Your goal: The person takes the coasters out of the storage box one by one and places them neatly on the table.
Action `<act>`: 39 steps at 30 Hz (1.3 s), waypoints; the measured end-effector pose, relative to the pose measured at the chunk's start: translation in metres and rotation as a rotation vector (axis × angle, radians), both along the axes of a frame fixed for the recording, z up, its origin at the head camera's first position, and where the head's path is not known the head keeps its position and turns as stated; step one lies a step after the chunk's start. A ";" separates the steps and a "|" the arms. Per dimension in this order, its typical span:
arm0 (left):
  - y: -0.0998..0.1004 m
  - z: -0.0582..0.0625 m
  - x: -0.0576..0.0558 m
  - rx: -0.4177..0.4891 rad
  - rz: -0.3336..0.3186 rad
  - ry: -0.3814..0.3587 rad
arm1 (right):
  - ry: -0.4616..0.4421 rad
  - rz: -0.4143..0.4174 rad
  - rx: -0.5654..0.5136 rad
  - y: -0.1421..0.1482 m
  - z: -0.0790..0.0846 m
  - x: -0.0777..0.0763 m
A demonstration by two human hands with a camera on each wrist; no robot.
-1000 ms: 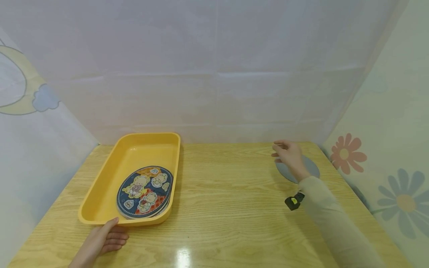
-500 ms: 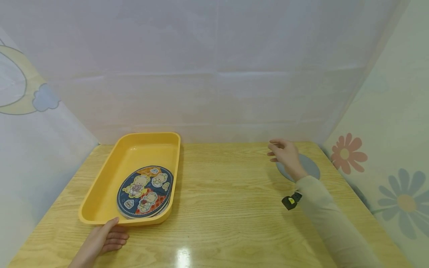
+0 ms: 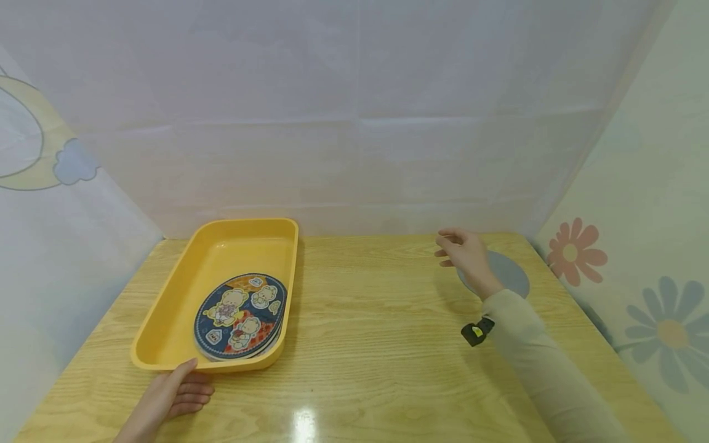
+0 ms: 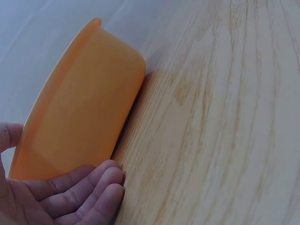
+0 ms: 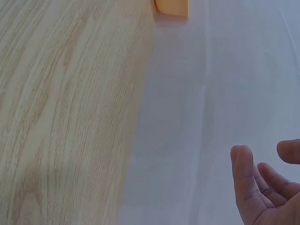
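Note:
In the head view a yellow plastic tray (image 3: 166, 314) lies at the left of the wooden table. My left hand (image 3: 166, 397) holds its near edge, thumb over the rim and fingers along the outer wall; the left wrist view shows those fingers (image 4: 89, 187) low against the wall. Inside the tray sits a small stack of round flat discs (image 3: 240, 317), the top one dark blue with cartoon bears. Holding nothing, my right hand (image 3: 468, 258) hovers at the far right with fingers loosely bent. It partly covers a plain grey disc (image 3: 506, 274) lying flat on the table.
Pale cloth (image 3: 354, 123) rises behind the table's back edge. Printed cloth with flowers (image 3: 570, 252) borders the right side, and a moon design (image 3: 33, 154) the left. A black wrist device (image 3: 476, 332) hangs by the right sleeve.
My right hand has drifted a little to the left, uncovering more of the grey disc. The left hand, the tray and the stack in it stay put.

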State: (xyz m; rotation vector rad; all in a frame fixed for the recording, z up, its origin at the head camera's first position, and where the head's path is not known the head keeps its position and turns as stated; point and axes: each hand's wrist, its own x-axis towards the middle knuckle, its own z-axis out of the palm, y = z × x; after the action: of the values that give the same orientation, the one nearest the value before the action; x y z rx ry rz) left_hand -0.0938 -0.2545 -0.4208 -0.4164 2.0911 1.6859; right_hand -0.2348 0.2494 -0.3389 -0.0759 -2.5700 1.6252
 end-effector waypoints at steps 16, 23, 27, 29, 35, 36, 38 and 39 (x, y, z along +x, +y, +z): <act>-0.001 0.000 0.000 0.013 -0.001 -0.003 | 0.003 0.008 -0.037 -0.015 0.003 -0.003; -0.001 0.001 0.000 0.021 -0.002 -0.004 | 0.014 0.022 -0.045 -0.021 0.002 -0.004; -0.001 0.001 0.000 0.021 -0.002 -0.002 | 0.015 0.023 -0.028 -0.023 0.002 -0.003; -0.001 0.001 0.000 0.019 -0.001 -0.001 | 0.014 0.026 -0.024 -0.024 0.003 -0.003; 0.000 0.001 0.000 0.018 0.007 -0.007 | 0.015 0.048 -0.043 -0.029 0.005 -0.002; 0.000 0.001 0.000 0.017 0.008 -0.007 | 0.015 0.051 -0.042 -0.029 0.005 -0.002; 0.000 0.002 -0.001 0.014 0.010 -0.008 | 0.015 0.054 -0.040 -0.030 0.005 -0.002; 0.000 0.002 -0.001 0.013 0.013 -0.009 | 0.015 0.055 -0.039 -0.031 0.005 -0.002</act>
State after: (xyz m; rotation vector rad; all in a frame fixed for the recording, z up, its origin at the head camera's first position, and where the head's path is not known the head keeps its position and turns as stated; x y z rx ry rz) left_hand -0.0944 -0.2541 -0.4193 -0.4337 2.0747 1.7012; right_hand -0.2370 0.2186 -0.3339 0.0048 -2.5517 1.6875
